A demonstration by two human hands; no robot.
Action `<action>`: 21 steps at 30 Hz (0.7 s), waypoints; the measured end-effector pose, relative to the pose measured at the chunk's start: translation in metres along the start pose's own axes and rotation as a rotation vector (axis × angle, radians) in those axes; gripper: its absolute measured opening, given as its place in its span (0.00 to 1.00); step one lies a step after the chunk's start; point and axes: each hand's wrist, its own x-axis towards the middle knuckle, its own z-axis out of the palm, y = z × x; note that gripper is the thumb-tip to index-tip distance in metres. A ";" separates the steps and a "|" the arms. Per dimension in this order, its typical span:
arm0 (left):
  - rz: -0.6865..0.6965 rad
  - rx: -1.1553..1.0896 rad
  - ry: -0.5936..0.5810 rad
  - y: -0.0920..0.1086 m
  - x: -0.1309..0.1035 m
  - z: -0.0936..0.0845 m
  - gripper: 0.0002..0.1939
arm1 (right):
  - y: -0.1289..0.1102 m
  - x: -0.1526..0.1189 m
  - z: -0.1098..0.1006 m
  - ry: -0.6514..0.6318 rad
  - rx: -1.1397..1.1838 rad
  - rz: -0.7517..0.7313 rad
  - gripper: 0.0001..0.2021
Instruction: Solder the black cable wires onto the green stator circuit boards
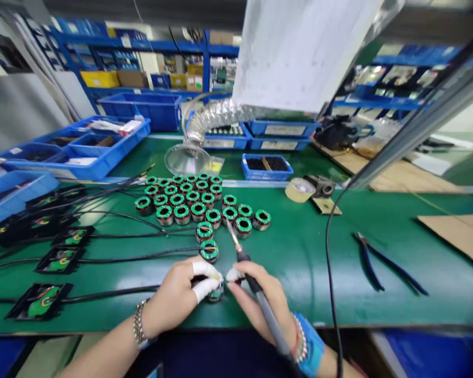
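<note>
My left hand [185,289], with white covers on thumb and forefinger, pinches at a small green-topped wound ring [215,292] near the table's front edge. The fingers partly hide the ring and the end of a black cable [114,292]. My right hand [260,294] holds a soldering iron [260,299] whose tip points up and away, over the group of rings. Its covered fingertip is close to the same ring; whether it touches is unclear. Two more rings [208,251] with cables lie just beyond. Several green-topped rings [181,212] stand grouped behind them.
Black housings [39,301] with cables lie at the left. Pliers [372,257] and a tape roll [300,189] are at the right. A fume hood [187,159] and a blue bin [267,167] stand behind. The iron's cord [328,252] hangs at the right.
</note>
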 end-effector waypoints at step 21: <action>0.038 0.110 -0.123 -0.020 0.009 0.004 0.06 | 0.000 -0.018 -0.047 -0.075 0.092 -0.003 0.11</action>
